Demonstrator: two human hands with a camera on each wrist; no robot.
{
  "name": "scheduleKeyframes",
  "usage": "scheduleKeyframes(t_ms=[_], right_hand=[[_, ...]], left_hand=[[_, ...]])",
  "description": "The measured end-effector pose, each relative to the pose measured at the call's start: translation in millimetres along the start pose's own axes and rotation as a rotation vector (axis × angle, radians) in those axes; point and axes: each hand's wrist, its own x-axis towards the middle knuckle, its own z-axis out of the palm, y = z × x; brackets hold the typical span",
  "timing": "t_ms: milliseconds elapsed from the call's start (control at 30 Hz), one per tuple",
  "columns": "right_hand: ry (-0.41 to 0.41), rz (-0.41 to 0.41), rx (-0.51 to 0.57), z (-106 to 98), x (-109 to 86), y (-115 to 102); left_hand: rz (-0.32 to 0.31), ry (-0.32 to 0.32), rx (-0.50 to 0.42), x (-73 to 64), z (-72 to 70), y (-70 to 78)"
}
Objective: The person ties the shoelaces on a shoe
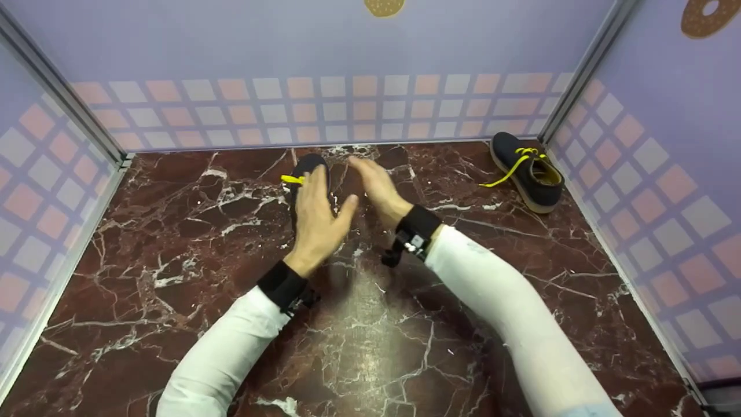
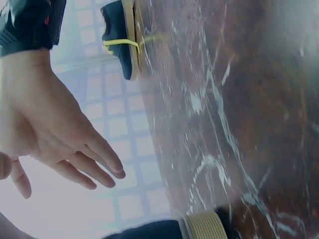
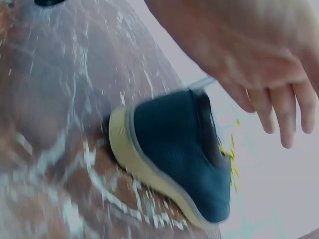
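My left hand hovers over a dark shoe with a yellow lace, its fingers straight. In the head view this hand hides most of the shoe. From the right wrist, the shoe shows its navy side and cream ribbed sole on the floor, and the left hand is above it, apart from it. Just right of the shoe, my right hand is held up with straight fingers and nothing in it. The left wrist view also catches the right hand, with the shoe's heel at the bottom edge.
A second dark shoe with a loose yellow lace sits in the back right corner. Purple panels with a check pattern enclose the red-brown marbled floor at the back and both sides.
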Motion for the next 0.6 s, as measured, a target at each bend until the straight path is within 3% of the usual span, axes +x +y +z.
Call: scheduleKeyframes(t_ms=[200, 367, 600], right_hand=[[0.072, -0.029, -0.053, -31.6, 1.5, 5.5], [0.113, -0.032, -0.144, -66.9, 2.4, 13.6], [0.162, -0.028, -0.24, -114.3, 9.0, 17.6]], left_hand=[[0.095, -0.062, 0.025, -4.1, 8.3, 3.5], [0.127, -0.142, 0.031, -10.6, 11.0, 1.3], [0.177, -0.195, 0.029, -17.1, 16.8, -2.4]])
